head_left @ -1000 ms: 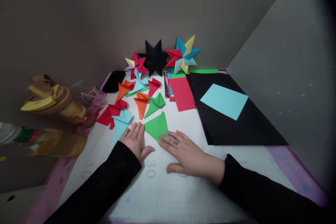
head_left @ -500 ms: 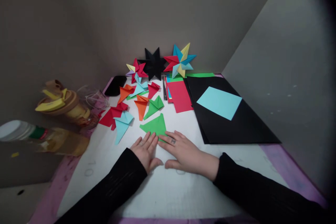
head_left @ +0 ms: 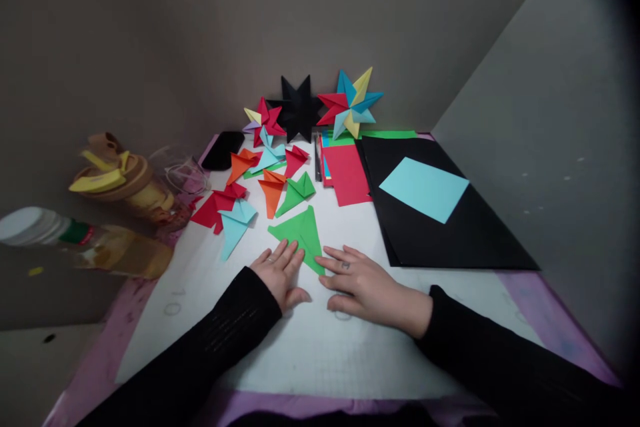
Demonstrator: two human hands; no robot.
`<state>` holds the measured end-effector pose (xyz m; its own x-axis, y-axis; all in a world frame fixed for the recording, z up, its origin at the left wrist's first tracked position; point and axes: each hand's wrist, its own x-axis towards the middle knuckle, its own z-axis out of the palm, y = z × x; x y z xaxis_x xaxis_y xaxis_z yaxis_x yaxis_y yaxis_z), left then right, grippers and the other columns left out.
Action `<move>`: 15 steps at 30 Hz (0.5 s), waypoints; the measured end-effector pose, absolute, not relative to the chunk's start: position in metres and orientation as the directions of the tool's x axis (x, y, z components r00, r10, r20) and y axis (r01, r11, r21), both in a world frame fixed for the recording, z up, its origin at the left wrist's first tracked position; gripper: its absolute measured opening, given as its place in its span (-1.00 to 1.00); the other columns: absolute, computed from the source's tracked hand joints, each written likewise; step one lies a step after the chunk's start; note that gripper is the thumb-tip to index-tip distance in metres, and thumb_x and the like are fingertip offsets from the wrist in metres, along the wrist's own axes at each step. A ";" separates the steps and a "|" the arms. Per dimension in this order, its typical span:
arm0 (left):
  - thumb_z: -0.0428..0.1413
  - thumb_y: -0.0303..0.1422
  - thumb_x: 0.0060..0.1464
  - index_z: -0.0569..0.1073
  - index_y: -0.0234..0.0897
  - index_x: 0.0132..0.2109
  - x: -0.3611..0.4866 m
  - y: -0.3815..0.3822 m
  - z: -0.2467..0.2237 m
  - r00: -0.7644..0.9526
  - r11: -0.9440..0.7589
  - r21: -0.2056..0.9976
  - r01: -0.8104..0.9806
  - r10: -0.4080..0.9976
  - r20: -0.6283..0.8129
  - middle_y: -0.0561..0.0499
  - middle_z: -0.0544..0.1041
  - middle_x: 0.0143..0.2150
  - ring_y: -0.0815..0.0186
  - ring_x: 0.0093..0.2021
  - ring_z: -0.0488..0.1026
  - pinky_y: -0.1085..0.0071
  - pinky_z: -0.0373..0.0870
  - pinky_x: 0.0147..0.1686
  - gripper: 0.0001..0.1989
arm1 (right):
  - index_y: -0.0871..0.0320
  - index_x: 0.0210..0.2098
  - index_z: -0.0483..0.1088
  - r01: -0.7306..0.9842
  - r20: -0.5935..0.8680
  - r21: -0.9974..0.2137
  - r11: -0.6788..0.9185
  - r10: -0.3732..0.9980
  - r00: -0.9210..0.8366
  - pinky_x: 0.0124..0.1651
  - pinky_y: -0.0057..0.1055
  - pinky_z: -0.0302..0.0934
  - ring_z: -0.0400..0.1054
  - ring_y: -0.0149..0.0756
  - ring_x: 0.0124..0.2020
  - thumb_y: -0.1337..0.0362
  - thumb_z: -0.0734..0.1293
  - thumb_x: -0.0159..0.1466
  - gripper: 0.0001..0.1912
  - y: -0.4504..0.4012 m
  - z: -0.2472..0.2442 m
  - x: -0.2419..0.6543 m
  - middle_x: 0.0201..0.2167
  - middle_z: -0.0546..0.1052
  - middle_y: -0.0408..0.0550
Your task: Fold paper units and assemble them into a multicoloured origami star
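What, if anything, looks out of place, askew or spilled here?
The blue sheet lies askew on the black sheets, its edges out of line with theirs. The bottle seems to lean, though lens distortion may cause that. I see no spill.

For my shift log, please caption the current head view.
Left hand and right hand, fingers spread, touch a folded, angular green paper piece, with a black paper star beyond.
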<state>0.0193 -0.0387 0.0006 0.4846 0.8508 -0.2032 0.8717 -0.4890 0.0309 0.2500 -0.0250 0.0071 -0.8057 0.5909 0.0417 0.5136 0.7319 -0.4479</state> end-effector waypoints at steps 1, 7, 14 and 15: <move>-0.02 0.10 0.00 0.15 -0.38 0.26 0.020 -0.039 0.000 0.483 -0.488 0.027 0.872 0.852 -0.202 -0.21 0.12 0.29 0.01 0.28 0.06 0.06 0.15 0.12 -0.18 | 0.05 -0.07 0.43 0.512 0.042 -0.448 0.733 0.589 -0.807 0.22 0.01 -0.10 0.00 -0.06 0.27 0.00 0.23 0.25 -0.63 -0.025 0.007 0.251 0.18 0.30 -0.02; -0.03 0.12 -0.01 0.14 -0.32 0.26 0.016 -0.041 -0.004 0.489 -0.492 0.027 0.870 0.856 -0.168 -0.20 0.14 0.29 0.01 0.28 0.06 0.06 0.13 0.12 -0.18 | 0.04 -0.08 0.43 0.490 0.058 -0.471 0.733 0.580 -0.812 0.22 0.02 -0.11 -0.01 -0.06 0.27 0.02 0.24 0.24 -0.64 -0.028 0.006 0.255 0.13 0.36 -0.03; -0.06 0.13 -0.02 0.10 -0.49 0.26 0.002 -0.023 0.003 0.314 -0.325 -0.054 0.944 0.937 -0.150 -0.25 0.07 0.30 0.02 0.29 0.05 0.03 0.12 0.12 -0.10 | 0.06 -0.07 0.42 0.486 0.061 -0.484 0.728 0.582 -0.811 0.22 0.04 -0.13 -0.02 -0.03 0.27 0.02 0.24 0.25 -0.64 -0.029 0.009 0.255 0.12 0.37 -0.04; -0.05 0.15 -0.04 0.10 -0.52 0.26 0.002 -0.020 0.004 0.275 -0.288 -0.068 0.955 0.949 -0.153 -0.28 0.06 0.30 0.00 0.28 0.05 0.03 0.11 0.13 -0.07 | 0.06 -0.08 0.43 0.484 0.063 -0.491 0.724 0.584 -0.809 0.22 0.05 -0.14 -0.01 -0.02 0.27 0.03 0.24 0.25 -0.65 -0.029 0.010 0.255 0.11 0.38 -0.05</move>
<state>0.0019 -0.0199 0.0042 0.2748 0.9493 -0.1525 0.9554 -0.2875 -0.0678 0.2547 -0.0288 0.0096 -0.8091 0.5842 0.0632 0.4843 0.7239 -0.4913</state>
